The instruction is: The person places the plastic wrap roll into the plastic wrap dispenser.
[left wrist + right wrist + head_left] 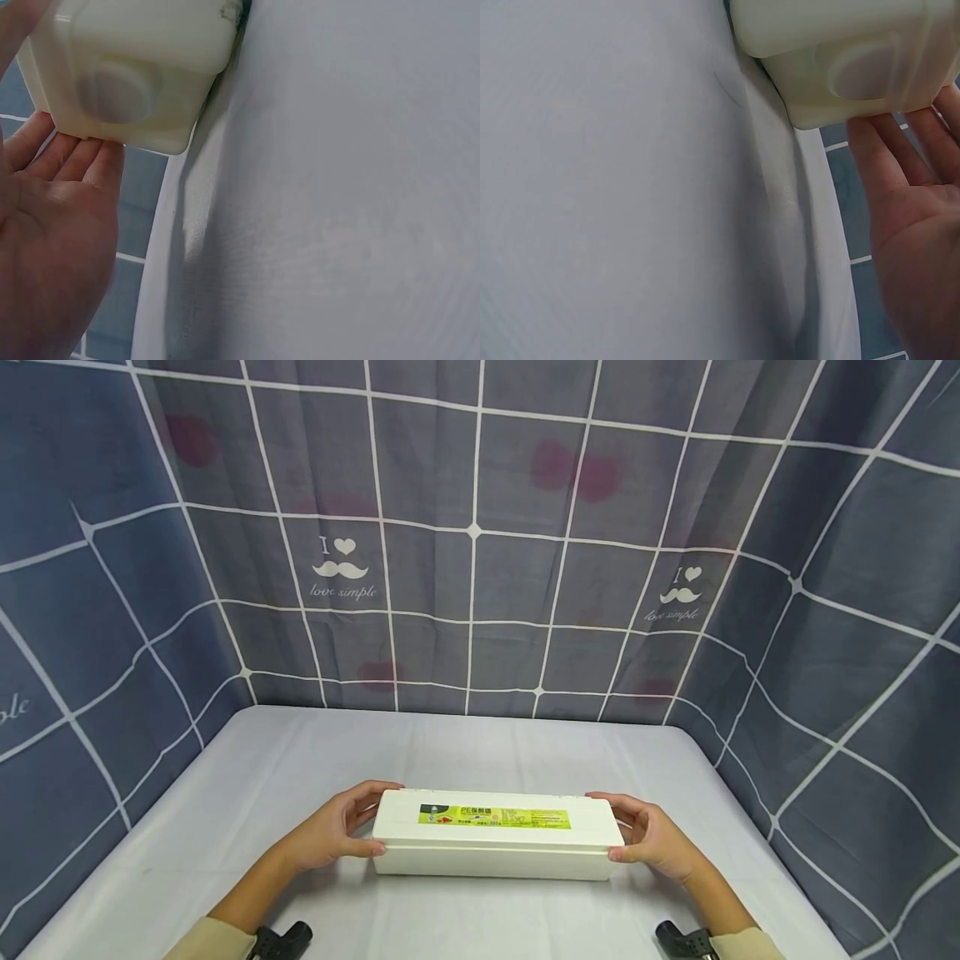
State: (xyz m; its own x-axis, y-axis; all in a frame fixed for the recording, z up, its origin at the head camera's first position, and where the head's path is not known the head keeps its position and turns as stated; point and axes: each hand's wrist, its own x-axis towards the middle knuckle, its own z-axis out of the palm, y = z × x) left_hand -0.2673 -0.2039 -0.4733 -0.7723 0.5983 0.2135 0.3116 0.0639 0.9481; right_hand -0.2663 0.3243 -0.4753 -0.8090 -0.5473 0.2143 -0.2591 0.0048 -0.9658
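A long white cling film box (495, 860) lies crosswise in front of me, its lid facing up with a yellow-green label (495, 817) on it. My left hand (341, 828) grips its left end, thumb at the front and fingers at the far side. At the opposite end my right hand (651, 837) holds it the same way. In the left wrist view the box's end wall (172, 112) carries a round mark, with fingertips right at its edge. The right wrist view shows the other end wall (802, 90), also with a round shape, beside the fingers.
A white cloth (480, 752) covers the table under the box. Dark blue-grey curtains (427, 568) with white grid lines stand behind the table and along both sides. Black straps with camera mounts (281, 941) sit at both wrists.
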